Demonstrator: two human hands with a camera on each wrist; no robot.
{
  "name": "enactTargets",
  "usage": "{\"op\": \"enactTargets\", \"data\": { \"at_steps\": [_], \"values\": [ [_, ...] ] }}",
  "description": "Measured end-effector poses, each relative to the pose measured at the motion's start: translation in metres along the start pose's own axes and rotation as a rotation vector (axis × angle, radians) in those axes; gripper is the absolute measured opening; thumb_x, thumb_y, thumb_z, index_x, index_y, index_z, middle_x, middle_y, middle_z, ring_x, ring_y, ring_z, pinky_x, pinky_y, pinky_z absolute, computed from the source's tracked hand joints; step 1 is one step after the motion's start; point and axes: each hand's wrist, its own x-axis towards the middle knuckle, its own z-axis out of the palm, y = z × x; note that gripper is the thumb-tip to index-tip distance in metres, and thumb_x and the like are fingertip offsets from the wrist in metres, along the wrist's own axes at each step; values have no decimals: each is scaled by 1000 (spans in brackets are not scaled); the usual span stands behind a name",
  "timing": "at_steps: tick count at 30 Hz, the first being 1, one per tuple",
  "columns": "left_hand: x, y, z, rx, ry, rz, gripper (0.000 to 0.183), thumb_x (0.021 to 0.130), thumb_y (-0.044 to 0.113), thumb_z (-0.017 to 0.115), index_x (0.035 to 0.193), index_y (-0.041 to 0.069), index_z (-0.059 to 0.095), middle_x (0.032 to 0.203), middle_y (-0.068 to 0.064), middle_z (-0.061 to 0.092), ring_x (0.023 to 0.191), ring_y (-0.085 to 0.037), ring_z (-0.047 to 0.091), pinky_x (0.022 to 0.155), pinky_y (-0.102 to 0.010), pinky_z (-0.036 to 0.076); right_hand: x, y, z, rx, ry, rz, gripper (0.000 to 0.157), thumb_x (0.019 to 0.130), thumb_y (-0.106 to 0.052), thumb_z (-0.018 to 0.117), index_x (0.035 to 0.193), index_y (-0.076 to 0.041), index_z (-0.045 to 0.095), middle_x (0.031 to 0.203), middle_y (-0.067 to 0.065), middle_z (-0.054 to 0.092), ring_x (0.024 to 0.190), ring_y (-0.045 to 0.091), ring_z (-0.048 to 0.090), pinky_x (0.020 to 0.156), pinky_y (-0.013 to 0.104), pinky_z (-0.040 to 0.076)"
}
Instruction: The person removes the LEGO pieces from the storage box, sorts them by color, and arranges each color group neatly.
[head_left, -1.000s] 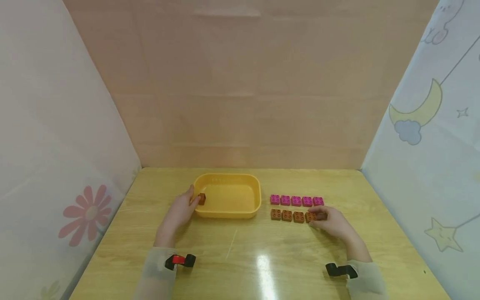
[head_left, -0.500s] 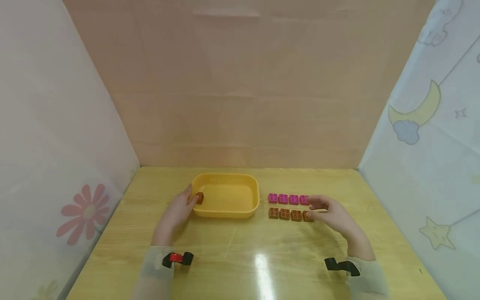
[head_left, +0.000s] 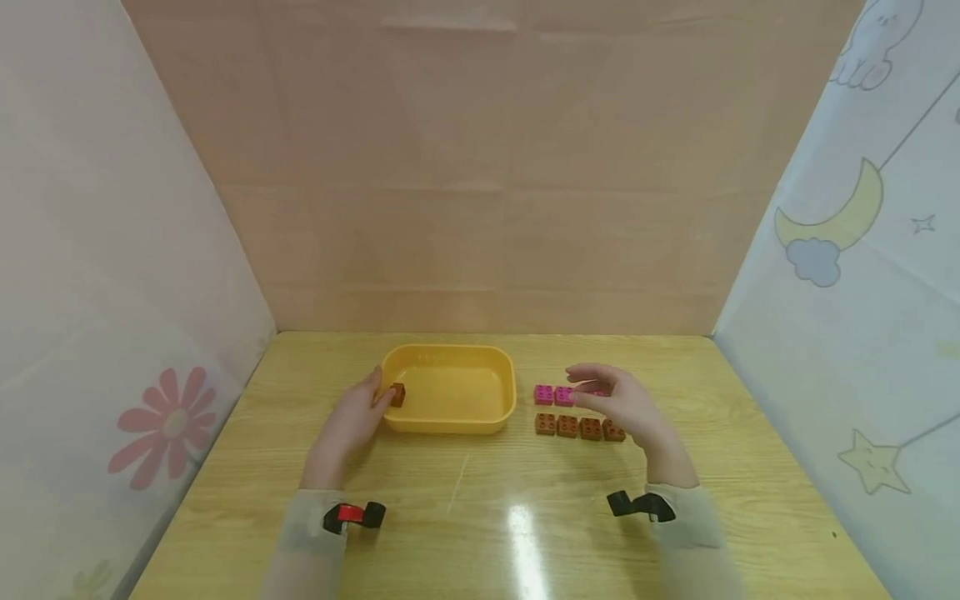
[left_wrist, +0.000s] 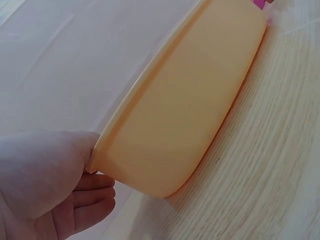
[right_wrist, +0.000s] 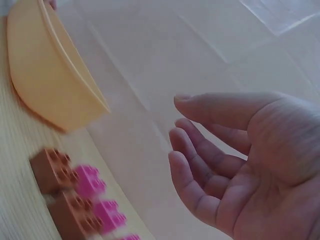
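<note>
My left hand (head_left: 358, 417) grips the left rim of a yellow plastic tub (head_left: 457, 404), thumb over the edge and fingers outside. A brown toy brick (head_left: 398, 395) lies inside the tub by that thumb; whether they touch I cannot tell. My right hand (head_left: 618, 404) hovers over a row of pink toy bricks (head_left: 543, 395), hiding part of it. In the right wrist view its fingers (right_wrist: 192, 192) are loosely bent, with nothing between them and the thumb. Several brown toy bricks (head_left: 567, 427) form a second row nearer to me.
Both brick rows lie on the wooden table (head_left: 465, 533), right of the tub. A tan sheet (head_left: 480, 208) hangs behind the table. Pale patterned sheets, one on the left (head_left: 90, 250) and one on the right (head_left: 862, 333), stand at the sides.
My right hand has left the right end of the brown row and moved left and up over the pink row. The left hand keeps its hold on the tub.
</note>
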Motion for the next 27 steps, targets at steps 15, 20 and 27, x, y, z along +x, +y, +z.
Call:
{"op": "enactTargets", "data": {
  "at_steps": [15,20,27],
  "values": [
    [0,-6,3,-21,26,9,67,117,26,48,164,-13,21,170,-32,25,157,-45,27,127,-59,24,78,-49,143,83,-198,-183,35,98,-6,77,133,-1,72,132,24,70,112,27,71,96,39,61],
    [-3,-10,2,-68,16,13,62,117,26,45,164,-10,26,170,-28,28,157,-43,29,127,-60,24,99,-50,171,54,-281,-161,38,97,-7,78,134,0,72,130,19,73,109,21,72,91,34,61],
    [-1,-13,0,-72,-5,23,57,118,21,40,165,-9,26,170,-27,27,157,-43,28,127,-60,23,117,-56,193,92,-330,-68,43,98,-7,76,139,0,68,135,18,70,113,23,70,94,36,61]
  ]
}}
